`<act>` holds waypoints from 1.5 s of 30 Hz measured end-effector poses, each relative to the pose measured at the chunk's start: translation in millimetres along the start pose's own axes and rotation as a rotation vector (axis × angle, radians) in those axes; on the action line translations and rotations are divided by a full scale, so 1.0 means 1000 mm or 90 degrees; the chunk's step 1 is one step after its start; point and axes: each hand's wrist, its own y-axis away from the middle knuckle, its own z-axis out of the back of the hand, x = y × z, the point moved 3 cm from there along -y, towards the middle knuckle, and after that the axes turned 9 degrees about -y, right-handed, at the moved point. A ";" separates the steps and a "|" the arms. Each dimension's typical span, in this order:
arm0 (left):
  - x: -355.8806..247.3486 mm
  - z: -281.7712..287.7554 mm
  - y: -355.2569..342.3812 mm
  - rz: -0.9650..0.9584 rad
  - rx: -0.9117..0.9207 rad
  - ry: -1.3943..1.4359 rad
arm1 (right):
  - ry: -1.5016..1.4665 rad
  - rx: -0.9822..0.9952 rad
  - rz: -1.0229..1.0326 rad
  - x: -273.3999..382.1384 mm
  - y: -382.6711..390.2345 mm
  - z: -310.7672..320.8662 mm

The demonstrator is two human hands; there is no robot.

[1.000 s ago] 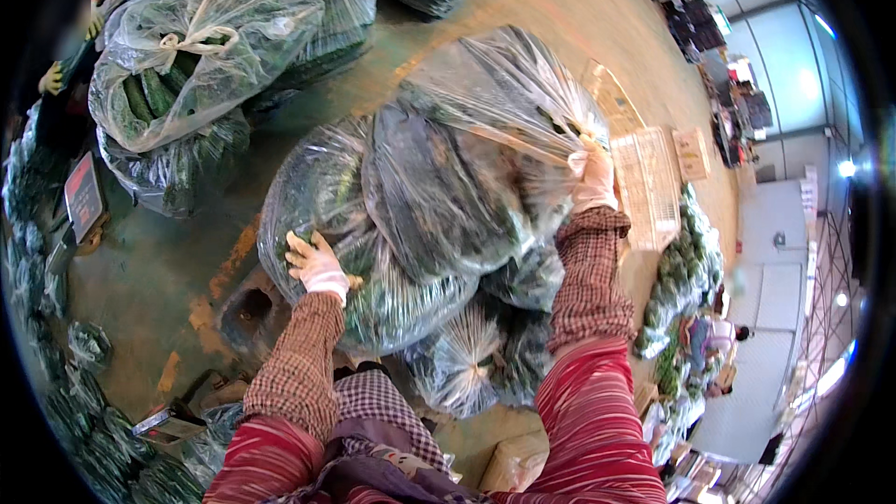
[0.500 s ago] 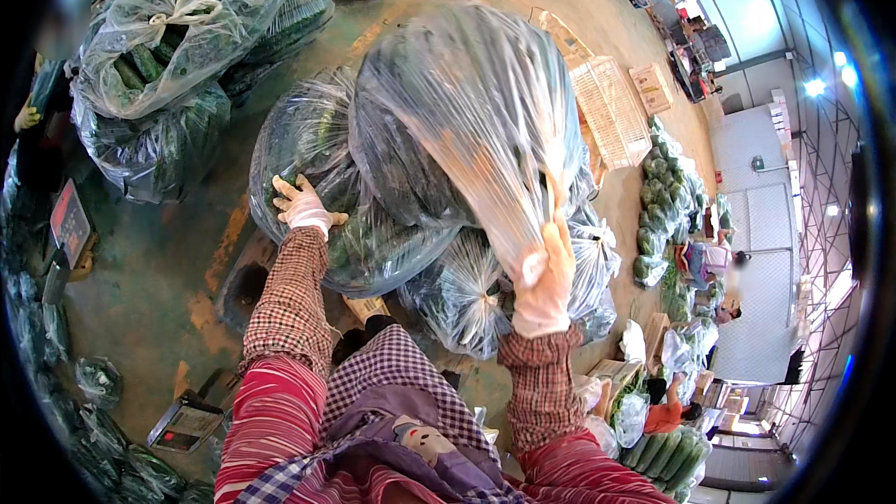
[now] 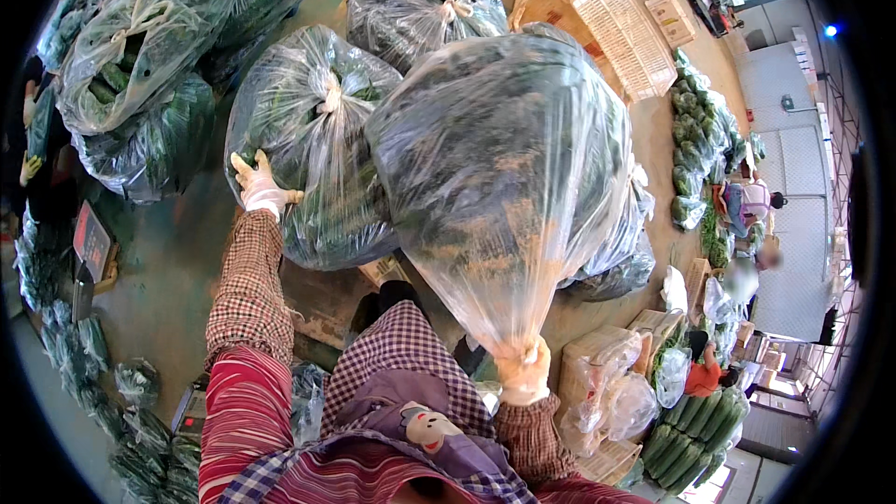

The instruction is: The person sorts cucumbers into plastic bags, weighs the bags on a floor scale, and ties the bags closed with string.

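My right hand (image 3: 525, 371), in a pale glove, is closed round the gathered neck of a big clear plastic bag (image 3: 504, 168) packed with dark green contents and stretched toward me. My left hand (image 3: 264, 187), gloved too, rests with fingers spread on the side of a tied bag of green vegetables (image 3: 341, 177) just left of it. Behind these two lies another tied bag (image 3: 420, 14). More bags show under the right side of the one I grip, partly hidden by it.
Stacked bags of vegetables (image 3: 154, 47) stand at left, a scale display (image 3: 93, 241) below them and a co-worker's gloved hand (image 3: 33, 168) beside. A wicker-coloured crate (image 3: 635, 47) lies behind. At right, people (image 3: 747, 201) work among vegetable piles (image 3: 695, 131) and stacked long green vegetables (image 3: 691, 434).
My right hand has pulled the bag's neck down and toward me, turning that bag and uncovering the tied bag behind. My left hand and its bag appear farther left and higher.
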 end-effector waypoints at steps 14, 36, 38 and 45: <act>0.186 -0.062 0.135 -0.187 0.150 0.456 | 0.007 -0.416 0.113 0.037 -0.029 0.141; 0.537 -0.247 0.493 0.239 0.248 0.438 | 0.075 -0.279 0.185 0.004 -0.016 0.118; 0.546 -0.274 0.487 0.226 0.187 0.433 | 0.056 -0.199 0.185 0.024 -0.016 0.131; 0.536 -0.280 0.538 0.241 0.166 0.451 | -0.062 -0.200 0.122 0.009 0.037 0.110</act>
